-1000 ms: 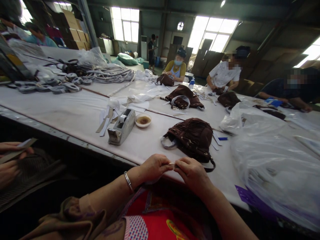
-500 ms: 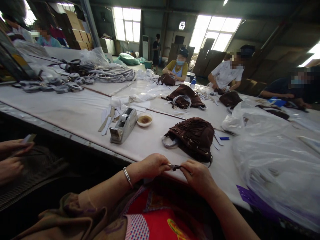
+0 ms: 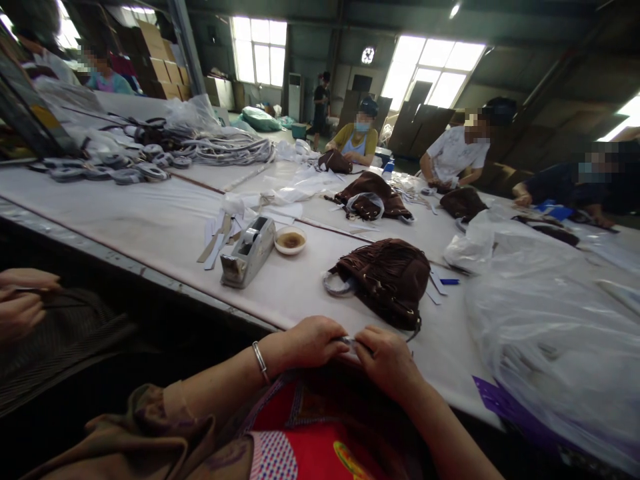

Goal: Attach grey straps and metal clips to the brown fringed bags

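My left hand [image 3: 315,341], with a silver bangle at its wrist, pinches one end of a small strap-like piece [image 3: 349,341] at the table's near edge. From the other side my right hand [image 3: 384,353] grips the same piece, its fingers almost touching the left ones. Most of the piece is hidden by the fingers. Just beyond my hands lies a dark brown fringed bag [image 3: 387,277] with a wrapped handle ring [image 3: 337,283] on its left. A grey tape dispenser [image 3: 249,253] stands to the left, beside a small white dish [image 3: 290,241] holding something brown.
Clear plastic bags [image 3: 555,333] cover the table's right side. Rolled and looped straps [image 3: 225,148] lie at the back left, more brown bags [image 3: 373,193] farther back. Another person's hands [image 3: 23,303] are at the far left. Several people work around the table [image 3: 150,233].
My hands have drawn closer together, covering more of the small piece. The neighbour's hands at the left have shifted, and the pale strip there no longer shows.
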{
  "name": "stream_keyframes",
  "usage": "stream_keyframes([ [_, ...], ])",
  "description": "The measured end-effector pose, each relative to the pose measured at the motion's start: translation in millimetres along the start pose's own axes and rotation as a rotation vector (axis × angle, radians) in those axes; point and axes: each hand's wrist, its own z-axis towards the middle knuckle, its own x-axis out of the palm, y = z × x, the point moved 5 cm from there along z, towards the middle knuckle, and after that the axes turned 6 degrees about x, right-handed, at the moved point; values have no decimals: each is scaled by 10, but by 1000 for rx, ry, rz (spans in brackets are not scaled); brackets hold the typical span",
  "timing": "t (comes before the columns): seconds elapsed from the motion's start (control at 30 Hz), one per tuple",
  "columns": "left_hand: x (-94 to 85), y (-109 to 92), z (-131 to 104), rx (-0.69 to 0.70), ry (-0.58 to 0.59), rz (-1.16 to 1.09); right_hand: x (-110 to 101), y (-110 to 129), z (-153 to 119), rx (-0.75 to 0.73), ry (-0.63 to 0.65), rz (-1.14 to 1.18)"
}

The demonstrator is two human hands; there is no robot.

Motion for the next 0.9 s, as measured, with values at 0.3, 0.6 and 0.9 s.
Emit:
stream_keyframes([
  [0.3, -143, 144, -77, 3, -94, 98, -269, -69, 34, -119, -129, -19],
  [0.6, -204, 203, -129, -45, -38, 7, -199, -20, 123, -150, -131, -17],
  [0.9, -188, 178, -57, -44, -64, -221, -144, 117, 158, -197, -82, 52],
])
